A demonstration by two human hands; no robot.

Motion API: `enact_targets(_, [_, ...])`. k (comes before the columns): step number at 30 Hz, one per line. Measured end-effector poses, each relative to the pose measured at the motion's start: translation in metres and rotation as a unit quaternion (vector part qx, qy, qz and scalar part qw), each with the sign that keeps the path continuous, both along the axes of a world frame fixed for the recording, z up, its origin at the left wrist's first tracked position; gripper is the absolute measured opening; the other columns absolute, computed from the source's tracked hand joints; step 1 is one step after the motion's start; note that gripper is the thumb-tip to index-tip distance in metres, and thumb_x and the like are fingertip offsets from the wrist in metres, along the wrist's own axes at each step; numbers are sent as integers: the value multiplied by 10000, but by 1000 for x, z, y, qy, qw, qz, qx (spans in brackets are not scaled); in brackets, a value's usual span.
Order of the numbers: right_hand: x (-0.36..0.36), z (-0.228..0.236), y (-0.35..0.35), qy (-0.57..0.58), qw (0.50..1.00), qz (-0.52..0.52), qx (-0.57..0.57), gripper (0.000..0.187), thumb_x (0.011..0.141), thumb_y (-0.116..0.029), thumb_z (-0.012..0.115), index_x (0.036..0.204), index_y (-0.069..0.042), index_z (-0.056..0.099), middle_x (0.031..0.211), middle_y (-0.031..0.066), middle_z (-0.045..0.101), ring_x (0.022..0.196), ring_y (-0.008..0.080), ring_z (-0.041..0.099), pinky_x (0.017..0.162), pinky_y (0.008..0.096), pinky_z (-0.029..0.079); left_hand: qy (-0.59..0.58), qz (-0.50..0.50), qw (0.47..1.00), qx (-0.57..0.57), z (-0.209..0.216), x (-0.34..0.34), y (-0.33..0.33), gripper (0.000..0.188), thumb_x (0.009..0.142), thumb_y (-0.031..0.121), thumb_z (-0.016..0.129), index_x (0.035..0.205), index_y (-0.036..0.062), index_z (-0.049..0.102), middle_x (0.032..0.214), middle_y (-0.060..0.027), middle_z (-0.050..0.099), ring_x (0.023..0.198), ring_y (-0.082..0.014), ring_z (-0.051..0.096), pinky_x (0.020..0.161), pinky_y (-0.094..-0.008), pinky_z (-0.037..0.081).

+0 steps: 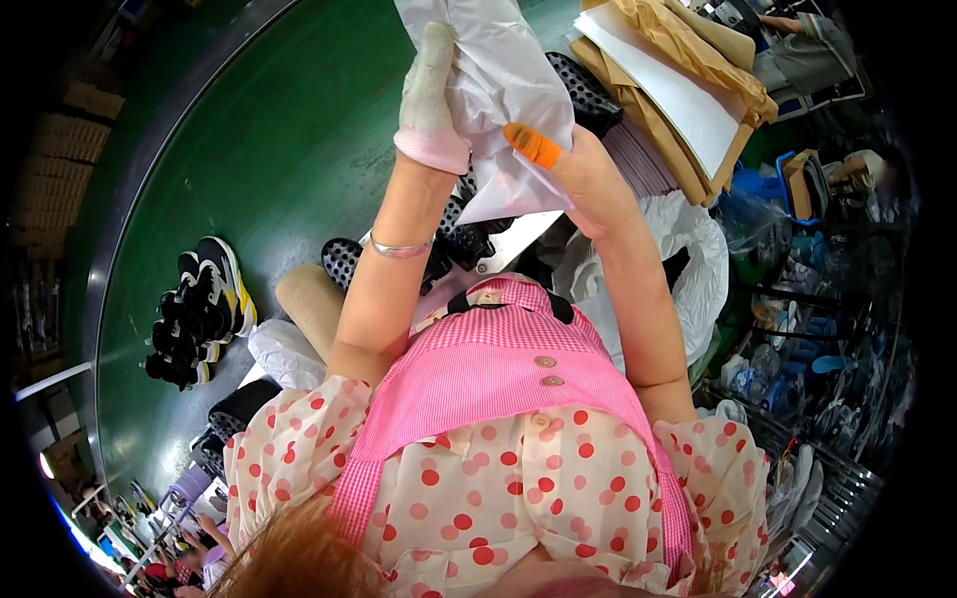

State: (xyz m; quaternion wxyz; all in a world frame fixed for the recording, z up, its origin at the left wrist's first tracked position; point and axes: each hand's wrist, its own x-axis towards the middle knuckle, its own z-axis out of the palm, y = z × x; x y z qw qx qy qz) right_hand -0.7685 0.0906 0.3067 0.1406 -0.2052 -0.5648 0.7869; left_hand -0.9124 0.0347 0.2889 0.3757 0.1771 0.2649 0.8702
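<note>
My left hand (pixel 429 105), in a whitish glove with a pink cuff, grips the left side of a white sheet of wrapping paper (pixel 508 95). On the paper's right edge my right hand (pixel 590 184) is closed, its thumb lying on top in an orange finger cover (pixel 533 146). The paper is creased and folded; whether anything is inside it is hidden. Black pieces with a dotted pattern (pixel 465 241) lie just below the paper. Another black dotted piece (pixel 583 95) shows behind its right edge.
Black sneakers with white and yellow soles (pixel 221 284) stand on the green table (pixel 279 149) at left. Brown paper with white sheets (pixel 688 95) lies far right. A white plastic bag (pixel 703 249) hangs by my right forearm. Another person (pixel 812 50) is at the upper right.
</note>
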Motion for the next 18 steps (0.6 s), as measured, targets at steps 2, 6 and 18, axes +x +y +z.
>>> enact_targets(2, [-1, -4, 1, -21, 1000, 4, -12, 474, 842, -283, 729, 1191, -3, 570, 1054, 56, 624, 916, 121, 596, 798, 269, 485, -29, -5, 999, 12, -4, -2, 3, 521, 989, 405, 465, 1352, 32, 428, 1293, -94, 536, 1153, -242, 541, 981, -358, 446])
enact_targets(6, [4, -23, 14, -90, 996, -8, 12, 339, 873, -224, 690, 1111, 7, 621, 923, 36, 654, 765, 107, 615, 659, 257, 490, 6, 40, 999, -19, 0, -1, 6, 510, 982, 406, 482, 1335, 40, 443, 1280, -94, 544, 1145, -249, 548, 968, -370, 461])
enact_targets(18, [-6, -31, 0, -15, 687, -263, 677, 400, 772, -27, 668, 1143, -92, 535, 868, 122, 640, 706, 292, 643, 601, 372, 518, -189, 40, 981, -34, -9, -5, 15, 554, 931, 490, 533, 1294, 77, 460, 1194, -104, 577, 1079, -311, 579, 922, -476, 491])
